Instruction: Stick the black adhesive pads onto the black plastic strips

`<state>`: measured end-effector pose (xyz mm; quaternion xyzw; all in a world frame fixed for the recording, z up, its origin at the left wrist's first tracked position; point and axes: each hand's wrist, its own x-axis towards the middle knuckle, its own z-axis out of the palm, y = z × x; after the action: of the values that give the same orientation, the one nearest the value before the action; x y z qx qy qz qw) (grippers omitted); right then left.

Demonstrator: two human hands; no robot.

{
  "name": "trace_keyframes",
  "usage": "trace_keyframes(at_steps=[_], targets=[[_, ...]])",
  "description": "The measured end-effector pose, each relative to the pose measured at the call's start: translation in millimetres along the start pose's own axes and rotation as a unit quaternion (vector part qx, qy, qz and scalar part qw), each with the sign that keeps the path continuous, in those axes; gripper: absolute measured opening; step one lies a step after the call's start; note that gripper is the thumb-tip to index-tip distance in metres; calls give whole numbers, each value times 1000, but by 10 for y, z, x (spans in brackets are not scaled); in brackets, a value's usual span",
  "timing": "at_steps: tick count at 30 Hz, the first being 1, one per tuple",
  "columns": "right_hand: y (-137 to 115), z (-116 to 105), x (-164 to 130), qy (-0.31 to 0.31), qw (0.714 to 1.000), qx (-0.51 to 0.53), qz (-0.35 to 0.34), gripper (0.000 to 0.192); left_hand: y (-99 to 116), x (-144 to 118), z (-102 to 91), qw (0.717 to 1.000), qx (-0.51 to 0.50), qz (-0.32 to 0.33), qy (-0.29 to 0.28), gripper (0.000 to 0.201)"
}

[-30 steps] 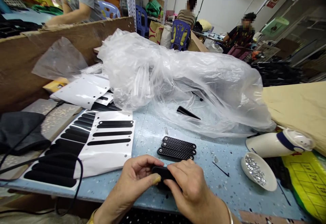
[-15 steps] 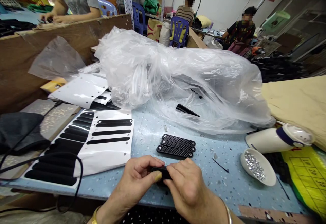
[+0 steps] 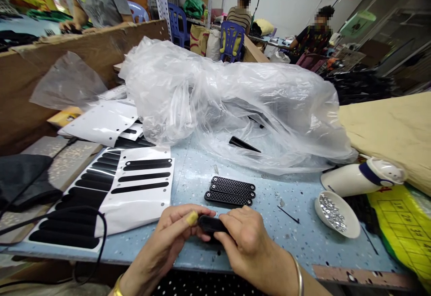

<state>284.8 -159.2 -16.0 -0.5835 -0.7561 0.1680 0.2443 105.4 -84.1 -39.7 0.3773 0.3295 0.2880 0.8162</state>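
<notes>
Near the table's front edge, my right hand grips a black rounded-end strip between thumb and fingers. My left hand is closed at the strip's left end, its fingers behind and beneath it; the thumb, with a yellow covering on its tip, is raised off the strip's top. Part of the strip is hidden by the right fingers. Just beyond my hands lie several black textured strips side by side, with silver metal fittings at their ends. To the left, a white backing sheet carries flat black strips.
A white bowl of small silver metal parts stands at the right, beside a lying white bottle. A thin black rod lies nearer. Clear plastic bagging covers the back. A black cable loops at left. Other people sit beyond.
My left thumb has lifted off the top of the black strip, showing more of its rounded end. The right hand keeps its grip. The whole view has shifted slightly.
</notes>
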Motion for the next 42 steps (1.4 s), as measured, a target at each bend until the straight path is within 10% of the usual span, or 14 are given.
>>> trace_keyframes(at_steps=[42], targets=[[-75, 1, -2, 18, 997, -53, -44, 15, 25, -29, 115, 980, 183, 65, 53, 16]])
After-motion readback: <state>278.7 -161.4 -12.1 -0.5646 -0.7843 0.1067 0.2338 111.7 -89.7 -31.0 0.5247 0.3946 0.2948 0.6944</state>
